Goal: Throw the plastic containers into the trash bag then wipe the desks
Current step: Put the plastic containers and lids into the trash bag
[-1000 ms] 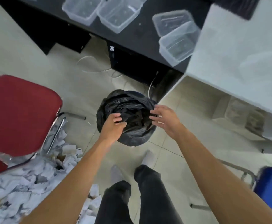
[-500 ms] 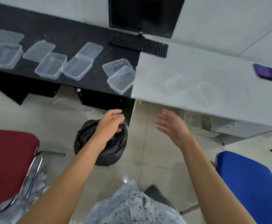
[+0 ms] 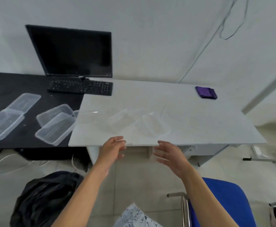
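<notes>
**Head view.** The left hand (image 3: 113, 148) and the right hand (image 3: 170, 154) are hovering side by side at the near edge of the white desk (image 3: 199, 122). Their palms are facing each other and their fingers are straight and loosely spread, holding nothing and touching nothing. Two clear plastic containers are lying on the white top just beyond the fingertips. The nearer container (image 3: 153, 126) is sitting ahead of the right hand, and a fainter container (image 3: 122, 119) is lying to its left, hard to make out against the pale surface. More containers are resting on the black desk (image 3: 11, 84), with the closest pair (image 3: 55, 123) lying at the seam between the two desks. The trash bag (image 3: 44, 199) is sitting on the floor at the person's left, its mouth looking partly collapsed. The step in hand appears to be lifting the containers off the white desk. Thin clear walls are likely flexing under pressure, so gripping each container across its rim is looking safest. Nesting one container inside the other would be freeing a hand for holding the bag open. The purple cloth (image 3: 206, 92) is lying at the far right corner, presumably waiting for the wiping step.
</notes>
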